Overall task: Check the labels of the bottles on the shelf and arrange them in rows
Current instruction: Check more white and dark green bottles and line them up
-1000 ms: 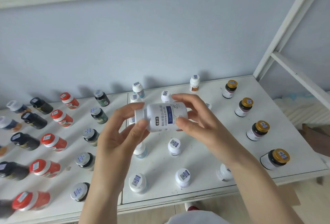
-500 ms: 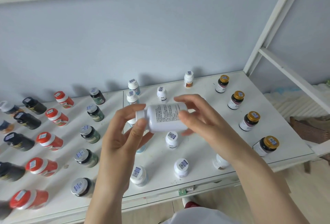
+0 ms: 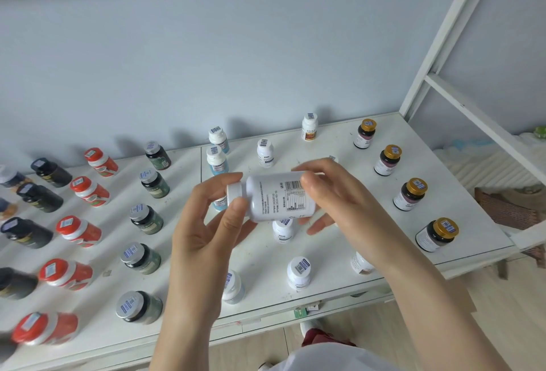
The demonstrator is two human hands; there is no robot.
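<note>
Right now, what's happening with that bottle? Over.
Left hand pinches cap, right hand grips base. White bottle sideways above shelf, barcode facing camera. Standing bottles close beneath.

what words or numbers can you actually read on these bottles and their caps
Nothing here reads clearly enough to quote.
On the held white bottle: a barcode and a printed table, print too small to read.
On the cap stickers: blue code marks, too small to read.
On the gold-capped bottles, red bottles and dark bottles: labels too small or blurred.
</note>
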